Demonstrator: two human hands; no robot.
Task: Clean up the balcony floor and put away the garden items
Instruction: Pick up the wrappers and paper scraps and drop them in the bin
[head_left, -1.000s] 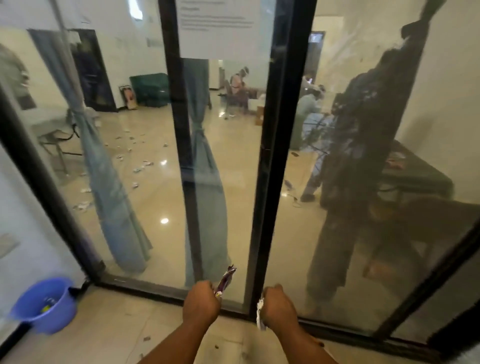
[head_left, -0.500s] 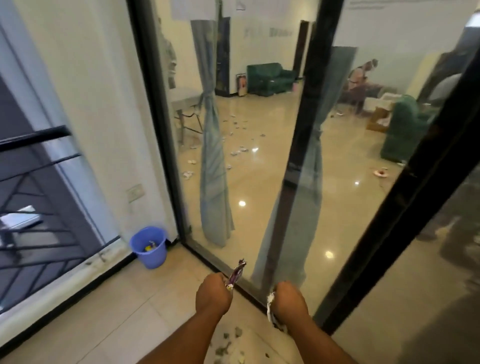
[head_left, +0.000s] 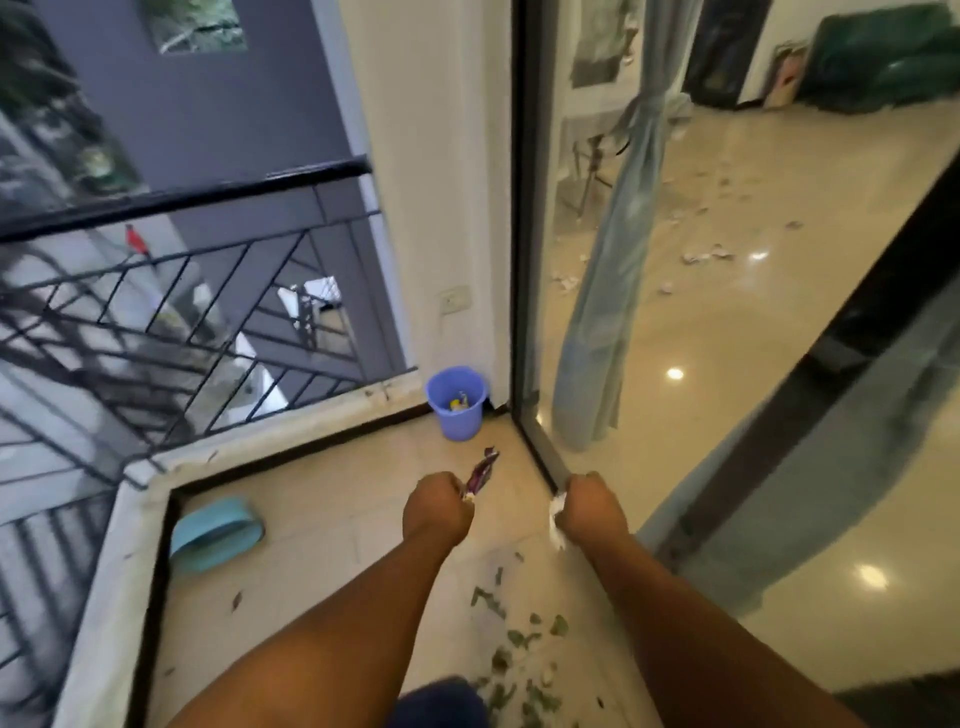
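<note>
My left hand (head_left: 439, 506) is a fist gripping a purple snack wrapper (head_left: 482, 470) that sticks up out of it. My right hand (head_left: 592, 509) grips a crumpled white paper scrap (head_left: 557, 519) hanging below the fist. Both hands are held out over the beige balcony floor (head_left: 322, 561). A small blue bin (head_left: 457, 400) with some litter inside stands ahead in the far corner, beside the glass door frame. Green leaf bits (head_left: 514, 639) lie scattered on the tiles near my feet.
A light blue oval tub (head_left: 215, 530) lies by the low ledge at left. A black metal railing (head_left: 171, 291) runs along the left side. The sliding glass door (head_left: 675, 312) with a curtain behind it borders the right.
The view has swung left from the glass door toward the balcony corner. The blue bin is now straight ahead and the railing has come into sight. Both hands keep their hold.
</note>
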